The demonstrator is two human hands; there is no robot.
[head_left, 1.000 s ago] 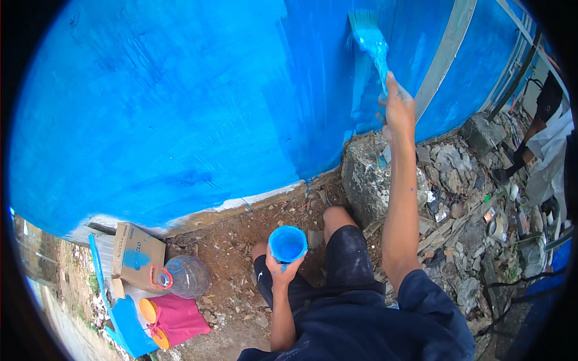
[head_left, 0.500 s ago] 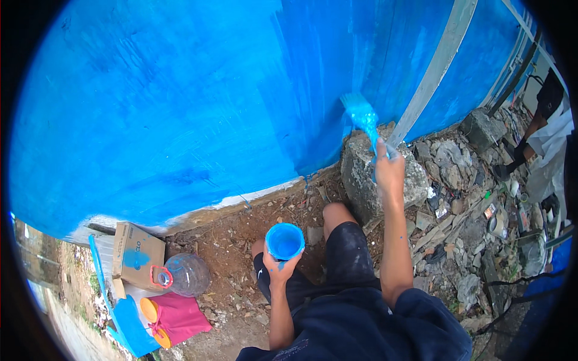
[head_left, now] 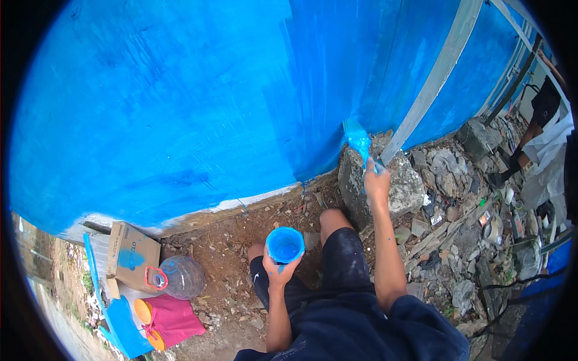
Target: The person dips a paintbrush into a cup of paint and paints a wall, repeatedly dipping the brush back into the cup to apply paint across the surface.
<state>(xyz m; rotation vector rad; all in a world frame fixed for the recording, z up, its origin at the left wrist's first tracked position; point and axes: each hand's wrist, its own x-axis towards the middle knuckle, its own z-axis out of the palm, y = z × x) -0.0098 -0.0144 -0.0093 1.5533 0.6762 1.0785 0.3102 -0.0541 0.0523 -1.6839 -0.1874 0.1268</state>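
Observation:
My right hand (head_left: 376,180) is closed round the handle of a paintbrush (head_left: 358,139) covered in light blue paint. Its bristles meet the blue wall (head_left: 198,108), low down and just above a big rough stone block (head_left: 397,186). In front of my knees, my left hand (head_left: 280,271) grips a small tub of blue paint (head_left: 285,243), its open top facing up. Darker blue strokes cover the wall's middle and right, and lighter blue its left. A white strip shows along part of the wall's foot.
A leaning grey plank (head_left: 436,75) rises beside the brush. Rubble (head_left: 448,234) covers the ground to the right, where another person's leg (head_left: 521,150) shows. On the left are a cardboard box (head_left: 133,256), a large clear bottle (head_left: 182,277) and a pink cloth bag (head_left: 176,322).
My right hand has brought the brush down the wall, closer to the stone block. The paint tub stays in my left hand in nearly the same place.

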